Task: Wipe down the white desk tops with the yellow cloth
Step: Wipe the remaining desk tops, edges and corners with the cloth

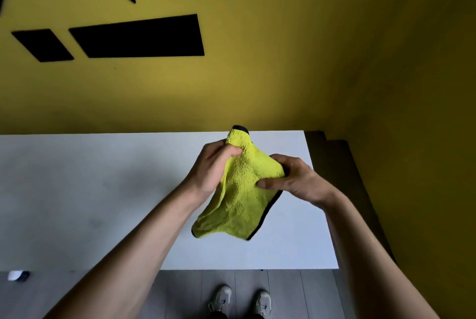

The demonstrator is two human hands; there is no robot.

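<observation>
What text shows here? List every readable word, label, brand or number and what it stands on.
None can be read.
Wall: black shapes only, no letters.
Cloth, desk: no print.
Shoes: any logo is too small to read.

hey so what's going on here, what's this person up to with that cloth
A person stands at a white desk set against a yellow wall, holding a yellow cloth in the air above it with both hands. The left hand grips the cloth near its top and the right hand pinches its side, as if bunching or folding it. The cloth hangs clear of the desk top, so no wiping is under way right now.
</observation>
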